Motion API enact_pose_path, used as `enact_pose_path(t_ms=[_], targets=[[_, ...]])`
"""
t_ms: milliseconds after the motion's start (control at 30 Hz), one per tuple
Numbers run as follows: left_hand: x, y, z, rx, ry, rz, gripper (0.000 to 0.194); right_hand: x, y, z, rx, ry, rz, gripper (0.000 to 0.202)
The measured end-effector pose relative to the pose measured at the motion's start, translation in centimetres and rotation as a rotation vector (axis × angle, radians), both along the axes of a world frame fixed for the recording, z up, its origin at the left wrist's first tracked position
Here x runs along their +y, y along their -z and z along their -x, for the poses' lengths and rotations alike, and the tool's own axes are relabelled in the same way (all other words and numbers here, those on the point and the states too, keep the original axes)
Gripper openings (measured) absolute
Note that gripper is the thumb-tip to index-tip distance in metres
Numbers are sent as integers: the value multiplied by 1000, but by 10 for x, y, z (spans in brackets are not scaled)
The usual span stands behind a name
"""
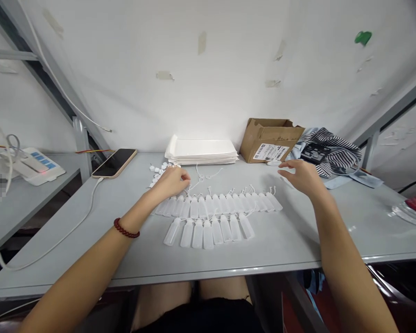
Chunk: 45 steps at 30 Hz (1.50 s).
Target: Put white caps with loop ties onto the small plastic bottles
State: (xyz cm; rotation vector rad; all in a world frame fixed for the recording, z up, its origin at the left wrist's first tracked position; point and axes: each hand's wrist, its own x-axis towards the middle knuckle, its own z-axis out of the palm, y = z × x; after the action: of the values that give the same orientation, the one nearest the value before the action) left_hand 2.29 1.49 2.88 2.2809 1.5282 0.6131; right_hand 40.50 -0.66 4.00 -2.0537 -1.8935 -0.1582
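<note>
My left hand (172,181) is palm down over the left end of a row of translucent white squeeze bottles (229,203). Its fingers curl under; whatever they hold is hidden. Small white caps (156,169) lie in a loose pile just beyond it. Thin white cords stick up from the bottle necks, and a loose looped cord (201,178) rests to the hand's right. Nearer me lies a shorter row of bottles (208,235). On the right, my right hand (300,175) hovers with thumb and forefinger apart, close to a small white piece (273,163) by the box.
A stack of flat white sheets (203,150) lies against the wall, beside an opened cardboard box (268,141). Striped cloth (336,148) is heaped at the right, with a clear bottle (411,210) at the edge. On the left are a charging phone (115,163) and its white cable (86,215).
</note>
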Motion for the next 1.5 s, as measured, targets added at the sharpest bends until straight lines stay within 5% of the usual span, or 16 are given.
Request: enact_pose_path(t_ms=[133,333,800,1500], targets=[[-4,4,-8,-8,52,-1,19,10,15,-31,-52,86,135,33],[-4,13,-14,-11,31,-3,18,15,29,-38,-44,81,170,30],[-4,9,-18,-148,-35,11,16,10,24,-50,28,137,87,13],[-8,-12,-17,-906,-169,57,22,12,21,-29,167,138,84,8]])
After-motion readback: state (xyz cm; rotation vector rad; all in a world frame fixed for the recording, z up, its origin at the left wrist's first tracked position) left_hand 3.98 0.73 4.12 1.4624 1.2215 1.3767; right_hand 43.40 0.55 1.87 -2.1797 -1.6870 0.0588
